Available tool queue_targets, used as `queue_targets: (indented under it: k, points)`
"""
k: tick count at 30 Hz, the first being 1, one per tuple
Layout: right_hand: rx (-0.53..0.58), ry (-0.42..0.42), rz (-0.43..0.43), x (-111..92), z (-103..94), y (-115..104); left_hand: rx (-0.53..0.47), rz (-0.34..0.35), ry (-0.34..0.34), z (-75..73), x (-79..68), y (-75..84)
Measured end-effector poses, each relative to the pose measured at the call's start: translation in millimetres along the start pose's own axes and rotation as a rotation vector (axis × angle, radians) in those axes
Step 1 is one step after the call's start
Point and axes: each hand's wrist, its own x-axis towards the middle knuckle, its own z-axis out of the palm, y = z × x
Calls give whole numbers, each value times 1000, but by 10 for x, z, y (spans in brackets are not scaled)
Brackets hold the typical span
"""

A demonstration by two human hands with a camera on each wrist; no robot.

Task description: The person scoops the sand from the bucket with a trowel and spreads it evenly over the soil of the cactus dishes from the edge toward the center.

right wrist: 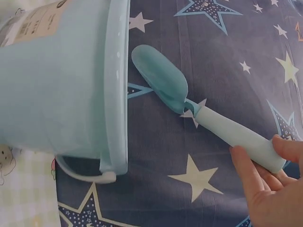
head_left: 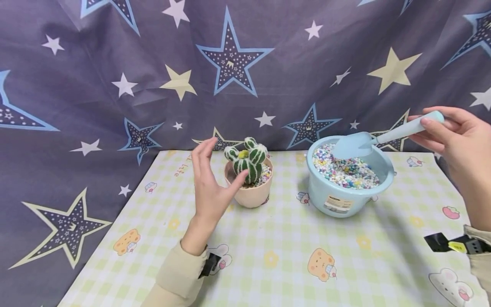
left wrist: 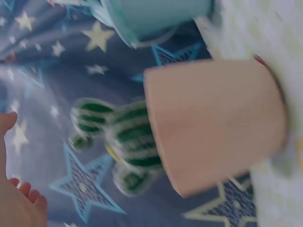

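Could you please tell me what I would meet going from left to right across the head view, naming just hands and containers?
Left hand → peach pot → light blue bucket → right hand.

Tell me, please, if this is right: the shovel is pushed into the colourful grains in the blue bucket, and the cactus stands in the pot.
Not quite: the shovel is not in the grains; it is held clear of them, higher than the blue bucket, as the right wrist view shows. The cactus does stand in the pot.
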Motion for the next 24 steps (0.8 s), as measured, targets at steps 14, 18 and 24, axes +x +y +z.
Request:
queue_targets:
  k: [14,18,24]
  points:
    - [-72,-29,-83,-44,-252,28,-163,56,-364,696,-83,484]
    - [-13,-62,-77,-58,-305,25,-135,-83,-447,923,-153,497]
    - [1,-107,-83,-76,-372,1,-120,-292,-543,1182,-218,534]
